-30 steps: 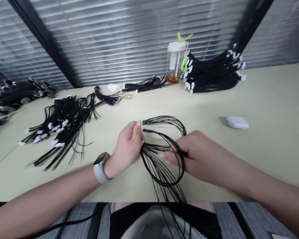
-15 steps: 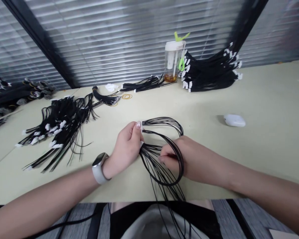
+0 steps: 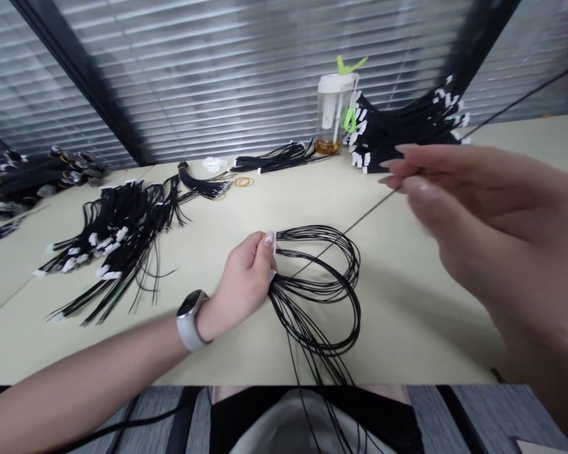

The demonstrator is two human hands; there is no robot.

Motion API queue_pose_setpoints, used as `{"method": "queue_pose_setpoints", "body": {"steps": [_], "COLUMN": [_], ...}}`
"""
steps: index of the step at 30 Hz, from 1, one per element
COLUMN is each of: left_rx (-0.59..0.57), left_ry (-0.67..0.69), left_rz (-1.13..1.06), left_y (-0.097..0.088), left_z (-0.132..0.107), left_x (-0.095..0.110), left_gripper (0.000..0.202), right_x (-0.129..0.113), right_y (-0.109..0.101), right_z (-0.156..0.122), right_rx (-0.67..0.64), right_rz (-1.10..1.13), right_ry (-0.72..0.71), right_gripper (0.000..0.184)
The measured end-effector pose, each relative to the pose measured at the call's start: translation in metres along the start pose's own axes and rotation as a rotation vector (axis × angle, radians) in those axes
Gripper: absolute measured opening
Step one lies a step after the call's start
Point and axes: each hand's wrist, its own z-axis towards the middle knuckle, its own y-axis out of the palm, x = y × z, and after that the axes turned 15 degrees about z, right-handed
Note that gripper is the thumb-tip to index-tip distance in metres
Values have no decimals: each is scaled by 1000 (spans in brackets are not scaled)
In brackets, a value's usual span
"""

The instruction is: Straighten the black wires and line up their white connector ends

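My left hand (image 3: 248,268) is closed round white connectors at the end of a looped bundle of black wires (image 3: 345,302). The loops curve out to the right over the table, and loose ends hang past its front edge. High on the right, my right hand (image 3: 473,221) pinches a single black wire (image 3: 360,221) between thumb and fingers. This wire runs taut from beside the left hand up to the pinch, and its far part rises beyond toward the upper right. The connectors are mostly hidden by the left fingers.
Black wire bundles with white connectors (image 3: 108,239) lie at the left, and more bundles (image 3: 38,176) behind them. A plastic bottle (image 3: 329,120) stands at the back beside a connector-ended pile (image 3: 402,132). Yellow rubber bands (image 3: 243,182) and white scraps (image 3: 214,164) lie near the blinds.
My right hand has moved from inside the wire loops up and to the right, drawing one wire out straight. My left hand has stayed nearly in place on the bundle.
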Motion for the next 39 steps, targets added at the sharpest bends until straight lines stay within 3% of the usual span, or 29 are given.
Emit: {"method": "queue_pose_setpoints", "body": {"steps": [2,3,6,7,10,11,26,39], "left_rx": [-19,-30,-48,-47,-35,-33,-13,-14], "left_ry": [19,32,75,86,91,89,191,230], "left_rz": [-7,-17,-48,-55,-72,-75,-80,-46], "left_y": [0,0,0,0,-1,-1,-2,-2], "left_z": [-2,-4,-7,-7,-7,-7,-12,-12], "left_x": [1,1,1,1,2,2,1,1], "left_gripper": [39,38,36,36,37,37,32,32], "right_x": [-3,-2,6,8,13,13,12,12], "right_y": [6,9,14,16,21,22,30,33], "right_z": [-6,-9,-16,-18,-19,-19,-22,-22], "right_rx": [65,30,-250,-347,-506,-532,-648,-636], "right_rz": [96,132,195,166,13,-25,-137,-113], "right_ry": [-73,-72,83,123,112,94,38,159], "right_gripper": [13,17,53,52,14,10,17,23]}}
